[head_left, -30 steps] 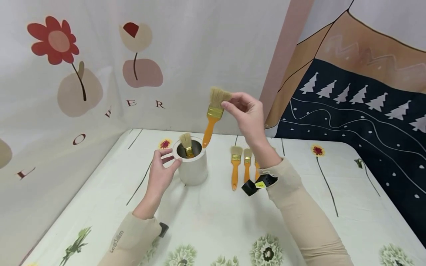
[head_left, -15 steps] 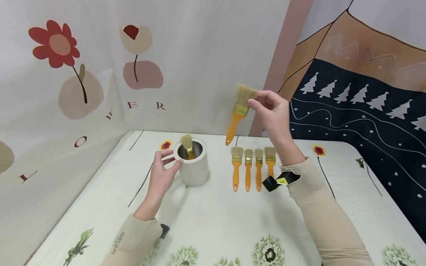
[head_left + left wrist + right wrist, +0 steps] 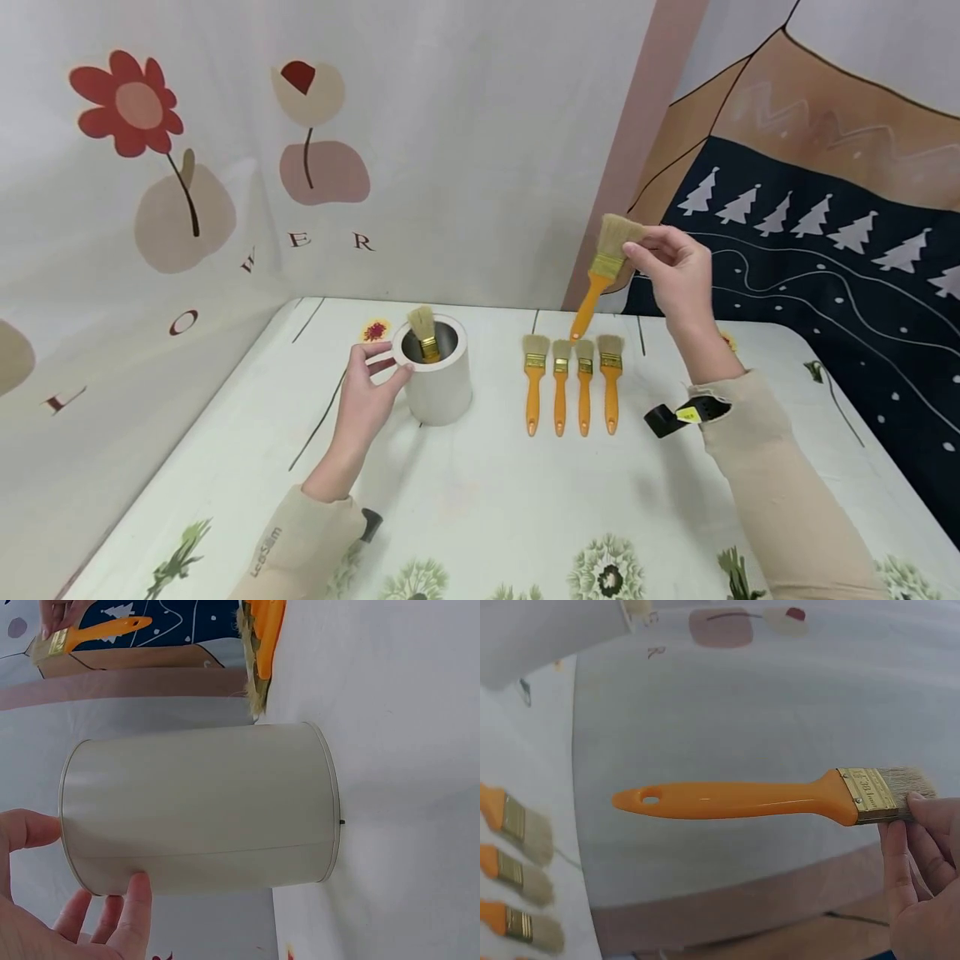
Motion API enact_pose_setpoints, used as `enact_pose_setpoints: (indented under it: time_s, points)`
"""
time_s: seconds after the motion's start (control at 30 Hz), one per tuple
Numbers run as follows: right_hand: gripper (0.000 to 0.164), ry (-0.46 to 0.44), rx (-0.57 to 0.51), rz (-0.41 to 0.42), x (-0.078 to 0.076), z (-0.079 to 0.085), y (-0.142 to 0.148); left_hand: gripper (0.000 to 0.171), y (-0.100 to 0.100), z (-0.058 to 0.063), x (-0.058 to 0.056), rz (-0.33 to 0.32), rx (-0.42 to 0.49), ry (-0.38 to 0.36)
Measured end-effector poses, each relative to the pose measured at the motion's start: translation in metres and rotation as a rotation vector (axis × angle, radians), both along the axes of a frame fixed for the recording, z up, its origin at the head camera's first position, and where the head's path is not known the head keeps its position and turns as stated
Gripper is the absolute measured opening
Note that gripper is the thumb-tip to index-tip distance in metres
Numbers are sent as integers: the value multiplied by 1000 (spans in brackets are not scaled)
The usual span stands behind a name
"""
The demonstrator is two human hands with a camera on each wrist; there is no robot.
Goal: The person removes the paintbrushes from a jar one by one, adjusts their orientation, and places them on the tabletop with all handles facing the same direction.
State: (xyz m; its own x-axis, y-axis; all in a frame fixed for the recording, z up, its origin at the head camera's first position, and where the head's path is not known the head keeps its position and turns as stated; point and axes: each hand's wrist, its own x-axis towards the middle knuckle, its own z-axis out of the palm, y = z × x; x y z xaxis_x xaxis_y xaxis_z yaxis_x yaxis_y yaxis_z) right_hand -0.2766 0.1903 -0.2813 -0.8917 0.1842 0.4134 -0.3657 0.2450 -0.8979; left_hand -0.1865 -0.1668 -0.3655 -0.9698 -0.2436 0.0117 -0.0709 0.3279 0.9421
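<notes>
A white cylindrical canister (image 3: pixel 438 392) stands upright on the table, with one paintbrush (image 3: pixel 423 327) in it, bristles showing above the rim. My left hand (image 3: pixel 363 392) holds the canister's left side near the top, thumb at the rim and fingertips against the wall in the left wrist view. Up and to the right, my right hand (image 3: pixel 678 271) pinches another paintbrush (image 3: pixel 735 801) between thumb and fingers at the bristles and metal band. Its orange handle points down and left in the head view. Below it, several orange-handled paintbrushes (image 3: pixel 534 392) lie side by side, bristles away from me.
A white flower-printed cloth (image 3: pixel 472 508) covers the table. Behind it hangs a pale printed curtain (image 3: pixel 465 167), with a dark tree-patterned cloth (image 3: pixel 810 275) at the right. Each wrist wears a black camera (image 3: pixel 686 414).
My right hand has carried its paintbrush from beside the canister rightward, then slightly down, above the row of brushes. The left hand stays on the canister.
</notes>
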Motion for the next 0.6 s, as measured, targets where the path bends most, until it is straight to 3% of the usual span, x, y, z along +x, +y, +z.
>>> enact_pose_setpoints:
  time_s: [0.6]
  points:
    - [17, -271, 127, -164, -13, -44, 54, 54, 0, 0, 1, 2, 2, -6]
